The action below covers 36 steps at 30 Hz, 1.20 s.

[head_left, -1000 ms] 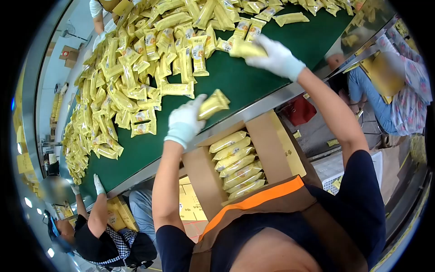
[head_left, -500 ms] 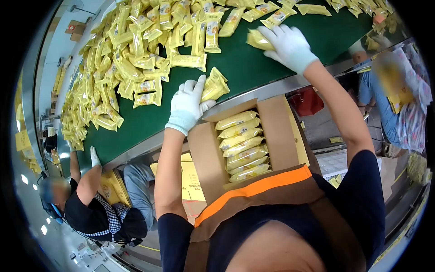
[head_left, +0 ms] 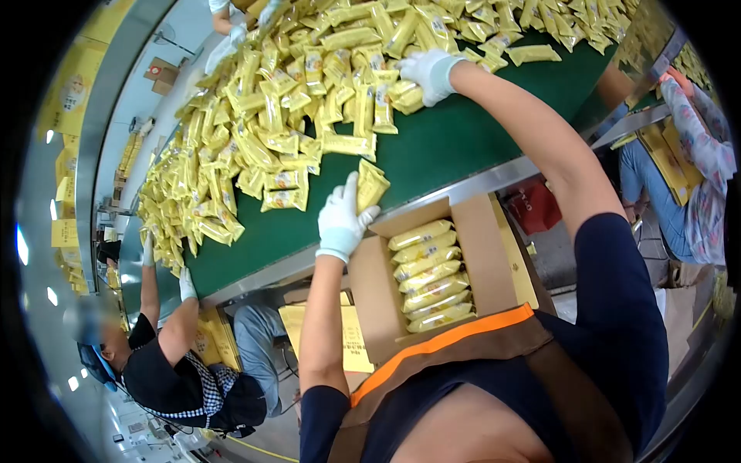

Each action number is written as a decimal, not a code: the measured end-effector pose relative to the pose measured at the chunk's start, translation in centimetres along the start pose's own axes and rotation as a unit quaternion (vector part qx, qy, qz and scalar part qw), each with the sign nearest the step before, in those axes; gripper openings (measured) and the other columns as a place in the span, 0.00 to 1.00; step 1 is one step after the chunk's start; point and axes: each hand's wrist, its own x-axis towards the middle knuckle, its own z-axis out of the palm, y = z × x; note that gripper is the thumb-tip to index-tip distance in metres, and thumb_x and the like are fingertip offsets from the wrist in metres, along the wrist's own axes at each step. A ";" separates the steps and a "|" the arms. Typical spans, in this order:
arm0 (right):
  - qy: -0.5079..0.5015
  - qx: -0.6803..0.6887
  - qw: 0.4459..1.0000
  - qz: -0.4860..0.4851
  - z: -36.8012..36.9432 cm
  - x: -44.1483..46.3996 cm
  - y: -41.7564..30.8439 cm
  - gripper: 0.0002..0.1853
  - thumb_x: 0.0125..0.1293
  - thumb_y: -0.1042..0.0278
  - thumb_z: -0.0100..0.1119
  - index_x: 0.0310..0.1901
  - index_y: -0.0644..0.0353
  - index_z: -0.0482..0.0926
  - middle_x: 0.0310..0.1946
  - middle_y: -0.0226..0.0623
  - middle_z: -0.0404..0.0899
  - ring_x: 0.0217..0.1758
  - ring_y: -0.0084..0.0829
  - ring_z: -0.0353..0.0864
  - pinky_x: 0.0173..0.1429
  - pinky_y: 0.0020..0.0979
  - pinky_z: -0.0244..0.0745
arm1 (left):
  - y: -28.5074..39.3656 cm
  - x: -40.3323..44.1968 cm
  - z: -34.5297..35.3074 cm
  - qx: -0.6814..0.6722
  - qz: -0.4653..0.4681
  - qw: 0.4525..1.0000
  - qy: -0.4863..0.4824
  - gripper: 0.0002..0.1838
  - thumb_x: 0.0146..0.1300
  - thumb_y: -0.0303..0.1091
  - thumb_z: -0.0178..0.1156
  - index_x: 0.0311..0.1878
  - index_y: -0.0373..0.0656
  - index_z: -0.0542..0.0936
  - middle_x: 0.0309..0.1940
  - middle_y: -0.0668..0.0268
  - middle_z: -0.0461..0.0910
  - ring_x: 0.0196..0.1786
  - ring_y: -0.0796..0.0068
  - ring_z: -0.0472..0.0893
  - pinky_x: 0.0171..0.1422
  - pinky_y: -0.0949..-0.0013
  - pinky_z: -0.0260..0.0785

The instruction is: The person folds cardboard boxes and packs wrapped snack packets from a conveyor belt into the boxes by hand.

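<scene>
My left hand (head_left: 342, 221), in a white glove, is closed around yellow wrapped snack packs (head_left: 373, 187) at the near edge of the green belt (head_left: 463, 158). Farther out, my right hand (head_left: 429, 75), also gloved, curls over a yellow snack pack (head_left: 406, 96) beside the large pile. Its fingertips are partly hidden among the packs. Just below my left hand stands an open cardboard box (head_left: 476, 247), its flaps spread. Several yellow snack packs (head_left: 436, 290) lie in a row inside it.
A heap of loose yellow packs (head_left: 255, 147) covers the belt's far and left parts. A metal rail (head_left: 455, 189) runs along the near edge. One co-worker (head_left: 174, 363) sits at left, another (head_left: 679, 170) at right. A red bag (head_left: 532, 207) lies beyond the box.
My right hand has moved left across the belt to the pile, with the pack in it. My left hand keeps its hold near the box. The whole view has shifted.
</scene>
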 end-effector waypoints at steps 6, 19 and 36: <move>-0.106 0.080 0.991 0.031 0.7 2.3 0.3 0.42 0.43 0.42 0.71 0.62 0.52 0.75 0.58 0.48 0.75 0.61 0.48 0.76 0.62 0.43 0.73 | -0.2 -0.3 0.4 -0.007 0.008 0.999 0.031 0.44 0.59 0.60 0.63 0.73 0.47 0.64 0.48 0.53 0.77 0.50 0.49 0.77 0.54 0.54 0.72; -0.078 0.399 0.913 0.033 4.9 -0.8 -0.1 0.36 0.52 0.36 0.64 0.50 0.63 0.80 0.43 0.44 0.84 0.48 0.40 0.85 0.53 0.37 0.79 | 0.4 -0.4 0.4 -0.002 0.002 0.999 0.045 0.42 0.59 0.55 0.65 0.72 0.45 0.64 0.48 0.55 0.78 0.50 0.51 0.78 0.53 0.55 0.73; 0.180 0.297 0.931 0.112 5.4 -15.2 -8.5 0.35 0.60 0.45 0.62 0.64 0.58 0.71 0.54 0.47 0.80 0.54 0.46 0.81 0.57 0.38 0.77 | -0.3 -2.0 -2.8 -0.715 -0.127 0.648 0.230 0.31 0.73 0.57 0.50 0.63 0.38 0.68 0.45 0.58 0.77 0.45 0.63 0.81 0.48 0.60 0.78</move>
